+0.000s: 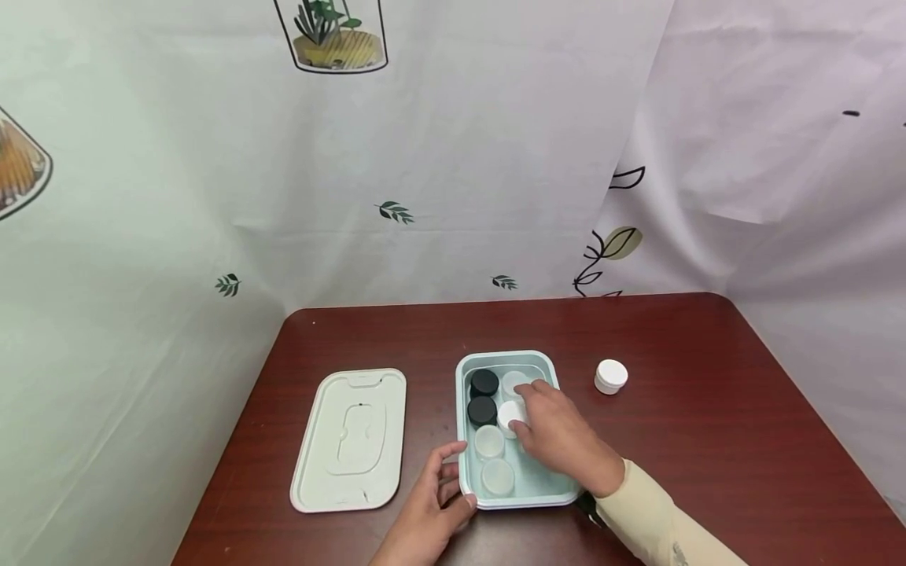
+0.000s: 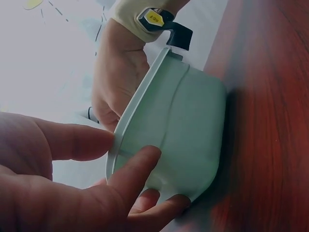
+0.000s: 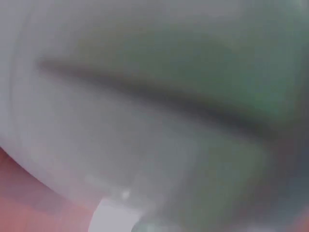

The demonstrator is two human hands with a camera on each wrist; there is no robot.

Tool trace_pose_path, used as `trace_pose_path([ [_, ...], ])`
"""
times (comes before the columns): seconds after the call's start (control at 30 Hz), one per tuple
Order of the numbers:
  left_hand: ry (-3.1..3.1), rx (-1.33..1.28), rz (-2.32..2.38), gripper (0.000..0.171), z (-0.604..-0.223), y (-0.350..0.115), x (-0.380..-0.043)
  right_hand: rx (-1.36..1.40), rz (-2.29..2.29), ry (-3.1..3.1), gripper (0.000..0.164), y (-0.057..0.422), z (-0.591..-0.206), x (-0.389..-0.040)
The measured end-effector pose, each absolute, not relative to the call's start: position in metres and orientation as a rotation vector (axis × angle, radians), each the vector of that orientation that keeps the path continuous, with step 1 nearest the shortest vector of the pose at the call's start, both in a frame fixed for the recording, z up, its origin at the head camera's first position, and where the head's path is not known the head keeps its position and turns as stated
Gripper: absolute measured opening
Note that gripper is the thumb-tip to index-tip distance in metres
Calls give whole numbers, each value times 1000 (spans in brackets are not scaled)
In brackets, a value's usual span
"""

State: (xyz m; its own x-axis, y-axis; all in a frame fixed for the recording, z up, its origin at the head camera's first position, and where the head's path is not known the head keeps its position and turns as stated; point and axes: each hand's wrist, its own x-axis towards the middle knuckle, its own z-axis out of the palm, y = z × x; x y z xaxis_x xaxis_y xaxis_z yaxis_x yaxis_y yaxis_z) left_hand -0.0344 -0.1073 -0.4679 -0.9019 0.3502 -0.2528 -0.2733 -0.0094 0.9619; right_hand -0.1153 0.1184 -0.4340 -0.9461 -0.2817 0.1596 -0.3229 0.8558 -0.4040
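My left hand (image 1: 428, 507) spreads, bracing the tray (image 1: 532, 481) outside | my right hand (image 1: 559, 430) inside it, at white jar (image 1: 507, 417); can't tell if pinching | best keep jar upright

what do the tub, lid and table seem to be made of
Tub: likely plastic, satin; smooth sides with rounded corners and an even, moulded rim.
Lid: probably plastic too, low sheen; shallow panels look moulded in.
Table: wood or wood-look laminate, with a soft shine; streaky red-brown grain fits both.
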Motion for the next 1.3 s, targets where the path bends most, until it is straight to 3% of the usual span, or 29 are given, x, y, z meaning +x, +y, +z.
trace_pose_path([
  [0.67, 1860, 122, 1941, 70, -467, -113, -35, 239, 1118, -2789, 35, 193, -417, -133],
  [1.3, 1826, 136, 1960, 71, -468, -116, -36, -270, 1255, -2661, 57, 271, -470, -146],
])
